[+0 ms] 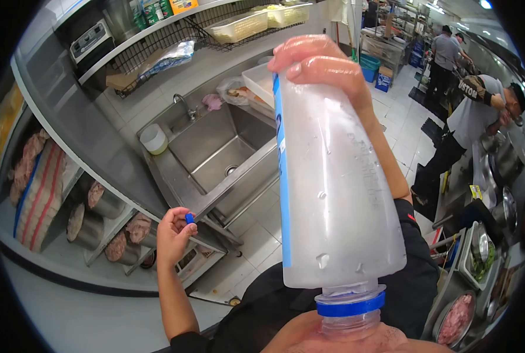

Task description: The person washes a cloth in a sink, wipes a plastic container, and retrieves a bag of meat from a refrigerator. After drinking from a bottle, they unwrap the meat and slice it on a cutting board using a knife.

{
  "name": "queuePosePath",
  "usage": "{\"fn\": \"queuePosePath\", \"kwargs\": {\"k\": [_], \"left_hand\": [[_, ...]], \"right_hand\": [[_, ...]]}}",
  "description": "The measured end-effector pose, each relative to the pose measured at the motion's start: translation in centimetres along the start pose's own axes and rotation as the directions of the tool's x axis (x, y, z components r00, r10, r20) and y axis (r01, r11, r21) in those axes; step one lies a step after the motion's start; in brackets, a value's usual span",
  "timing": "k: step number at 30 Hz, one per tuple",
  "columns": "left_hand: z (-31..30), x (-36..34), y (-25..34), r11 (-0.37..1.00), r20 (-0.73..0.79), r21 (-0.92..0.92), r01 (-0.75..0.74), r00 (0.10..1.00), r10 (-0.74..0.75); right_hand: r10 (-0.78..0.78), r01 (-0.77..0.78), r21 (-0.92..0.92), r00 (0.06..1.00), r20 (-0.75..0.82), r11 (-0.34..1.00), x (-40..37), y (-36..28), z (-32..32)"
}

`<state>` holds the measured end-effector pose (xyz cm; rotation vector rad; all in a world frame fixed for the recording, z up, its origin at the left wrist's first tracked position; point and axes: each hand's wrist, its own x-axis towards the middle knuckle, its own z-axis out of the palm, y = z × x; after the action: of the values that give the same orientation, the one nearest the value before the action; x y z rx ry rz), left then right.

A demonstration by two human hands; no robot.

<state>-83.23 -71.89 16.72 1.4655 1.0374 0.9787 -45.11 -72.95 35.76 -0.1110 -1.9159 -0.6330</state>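
Note:
A large clear plastic bottle point(342, 188) is tipped upside down close in front of me, with droplets on its wall and a blue label along its left side. My right hand point(321, 62) is wrapped over its raised base. The bottle's open neck, with a blue ring, points down at my mouth at the bottom of the view. Lower and to the left, my left hand point(175, 235) is closed, pinching a small blue bottle cap point(190, 218) between thumb and fingers.
Ahead stands a steel sink point(183, 141) with a tap point(183, 105) and a white container point(153, 139) on its rim. Shelves point(100, 182) with metal tins of meat are at left. A co-worker point(480, 117) bends over pots at right, near a bowl of raw meat point(455, 317).

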Motion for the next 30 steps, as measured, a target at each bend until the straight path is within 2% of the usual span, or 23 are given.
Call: {"fn": "queuePosePath", "kwargs": {"k": [2, 4, 5, 6, 7, 8, 9, 12, 13, 14, 16, 17, 19, 20, 22, 25, 28, 30], "left_hand": [[-0.4, 0.0, -0.4, 0.991, 0.011, 0.071, -0.110, 0.994, 0.110], [-0.7, -0.3, 0.3, 0.994, -0.008, 0.040, -0.100, 0.995, 0.100], [-0.9, -0.5, 0.8, 0.995, -0.019, 0.022, -0.100, 0.995, 0.100], [-1.1, -0.7, 1.1, 0.995, -0.031, 0.006, -0.095, 0.995, 0.096], [-1.2, -0.6, 1.1, 0.982, -0.060, 0.007, -0.187, 0.980, 0.188], [-1.2, -0.9, 1.8, 0.975, -0.078, 0.049, -0.216, 0.972, 0.220], [-1.1, -1.1, 2.3, 0.964, -0.085, 0.041, -0.262, 0.961, 0.265], [-0.3, -1.8, 3.4, 0.917, -0.118, 0.036, -0.397, 0.910, 0.398], [0.0, -1.9, 3.8, 0.899, -0.112, 0.054, -0.435, 0.892, 0.438], [0.4, -2.1, 4.1, 0.875, -0.099, 0.071, -0.480, 0.869, 0.485], [1.3, -2.2, 3.8, 0.865, -0.112, 0.061, -0.499, 0.857, 0.503], [1.5, -2.2, 3.7, 0.850, -0.133, 0.057, -0.524, 0.839, 0.527], [1.7, -2.0, 3.1, 0.845, -0.117, 0.074, -0.529, 0.837, 0.535], [1.8, -2.0, 2.9, 0.843, -0.106, 0.093, -0.530, 0.836, 0.538], [2.1, -2.0, 3.0, 0.838, -0.084, 0.110, -0.535, 0.835, 0.544], [2.0, -2.0, 2.6, 0.854, -0.084, 0.091, -0.512, 0.851, 0.519], [1.8, -2.0, 2.8, 0.806, -0.044, 0.166, -0.569, 0.812, 0.582], [1.4, -2.3, 3.6, 0.745, 0.056, 0.447, -0.495, 0.846, 0.530]], "right_hand": [[0.042, -0.043, 0.039, 0.999, 0.015, 0.998, -1.1, -0.7, 1.0], [0.166, -0.171, 0.087, 0.985, 0.055, 0.982, -2.5, -1.9, 2.3], [0.253, -0.262, 0.177, 0.965, 0.072, 0.949, -3.8, -2.3, 3.1], [0.255, -0.265, 0.198, 0.964, 0.077, 0.944, -4.4, -3.3, 3.9], [0.348, -0.357, 0.285, 0.934, 0.084, 0.890, -5.0, -4.3, 4.8], [0.434, -0.440, 0.368, 0.895, 0.103, 0.819, -5.6, -5.0, 5.6], [0.440, -0.447, 0.390, 0.891, 0.114, 0.805, -6.9, -5.3, 6.8], [0.555, -0.587, 0.643, 0.780, 0.288, 0.491, -11.5, -7.3, 10.2], [0.713, -0.806, 0.578, 0.481, 0.510, 0.130, -11.2, -9.8, 10.1], [0.721, -0.810, 0.575, 0.465, 0.514, 0.113, -11.5, -11.3, 10.7], [0.744, -0.914, 0.367, 0.365, 0.560, 0.172, -12.2, -13.2, 13.2], [0.750, -0.915, 0.364, 0.361, 0.554, 0.172, -13.2, -14.3, 14.4], [0.677, -0.947, 0.315, 0.197, 0.710, -0.055, -15.5, -16.3, 16.6], [0.682, -0.947, 0.316, 0.195, 0.705, -0.057, -16.0, -17.0, 17.2], [0.636, -0.966, 0.241, 0.128, 0.761, -0.094, -16.4, -18.1, 18.0], [0.624, -0.973, 0.207, 0.099, 0.775, -0.102, -16.3, -18.6, 17.9], [0.614, -0.981, 0.165, 0.066, 0.786, -0.105, -16.7, -19.0, 17.8], [0.612, -0.987, 0.134, 0.050, 0.790, -0.093, -16.6, -19.1, 17.4]]}}
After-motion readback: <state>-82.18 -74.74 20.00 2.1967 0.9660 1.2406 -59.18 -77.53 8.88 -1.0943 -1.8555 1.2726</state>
